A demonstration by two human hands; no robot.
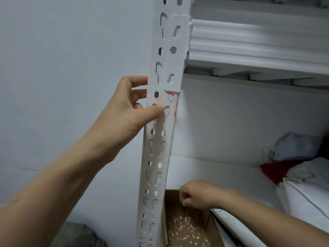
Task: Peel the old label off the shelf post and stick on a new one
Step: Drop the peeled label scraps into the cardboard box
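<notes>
- The old label (170, 99), a red-edged remnant, sat on the shelf post (156, 157) just under a beam bracket (178, 68).
- The left hand (131, 106) gripped the post beside it, its thumb just left of the remnant.
- The right hand (195, 195) hung curled over a cardboard box (171, 200) of scraps (185, 227); any hold could not be told.

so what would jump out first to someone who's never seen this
The white slotted shelf post runs up the middle, gripped by the left hand with its thumb on the front face. Just right of the thumb, below the beam bracket, sit red-and-white remnants of the old label. Low down, the right hand hovers, fingers curled, over a cardboard box littered with small paper scraps.
</notes>
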